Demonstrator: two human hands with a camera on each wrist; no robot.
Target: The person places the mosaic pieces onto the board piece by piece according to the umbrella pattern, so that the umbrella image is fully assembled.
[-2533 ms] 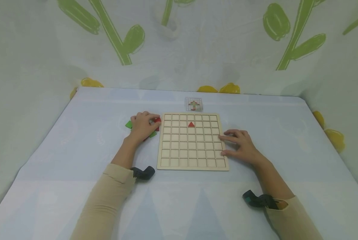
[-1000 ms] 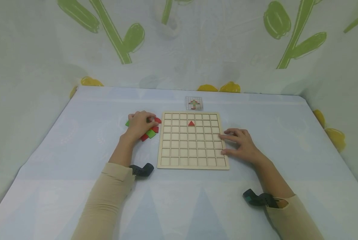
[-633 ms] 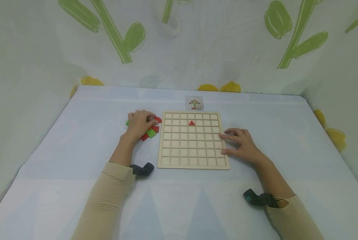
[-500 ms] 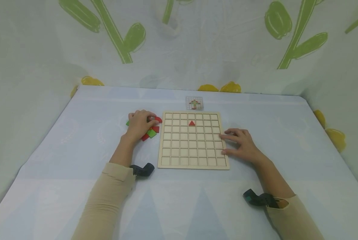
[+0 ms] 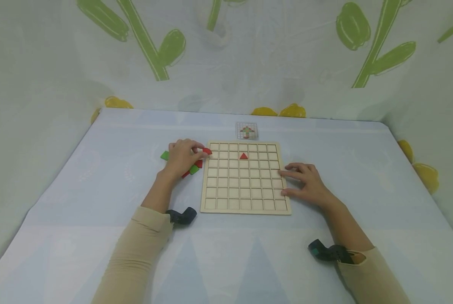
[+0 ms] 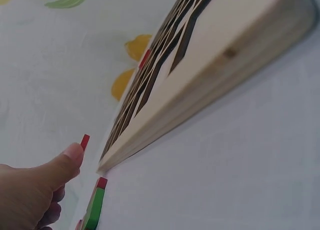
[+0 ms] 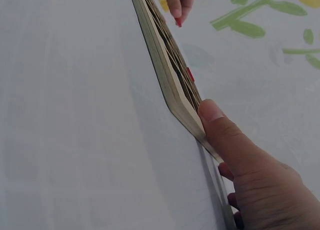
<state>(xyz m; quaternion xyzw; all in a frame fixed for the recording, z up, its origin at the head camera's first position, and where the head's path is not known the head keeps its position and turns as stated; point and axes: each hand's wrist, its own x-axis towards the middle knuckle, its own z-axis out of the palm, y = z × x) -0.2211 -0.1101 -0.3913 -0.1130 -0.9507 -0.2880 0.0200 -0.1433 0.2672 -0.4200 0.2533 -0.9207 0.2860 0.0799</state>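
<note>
In the head view, my left hand (image 5: 183, 157) pinches a red piece with a rounded edge (image 5: 207, 150) between thumb and fingers, above the board's upper left edge. The left wrist view shows this red piece (image 6: 85, 141) edge-on at the thumb tip. Below the hand lie several green pieces (image 5: 194, 169) and red pieces (image 5: 199, 164), partly hidden by it. The square wooden grid board (image 5: 246, 212) lies flat, with one red triangle (image 5: 243, 156) in its second row. My right hand (image 5: 306, 182) touches the board's right edge with thumb and fingertips, fingers spread.
A small card (image 5: 247, 131) printed with a red and green figure on a grid lies behind the board. The pale table (image 5: 226, 253) meets a leaf-patterned backdrop (image 5: 256, 63). Each wrist wears a black camera mount (image 5: 183, 216).
My left hand has lifted the rounded red piece off the pile and carried it a little right, over the board's edge. The right hand stays at the board's right side.
</note>
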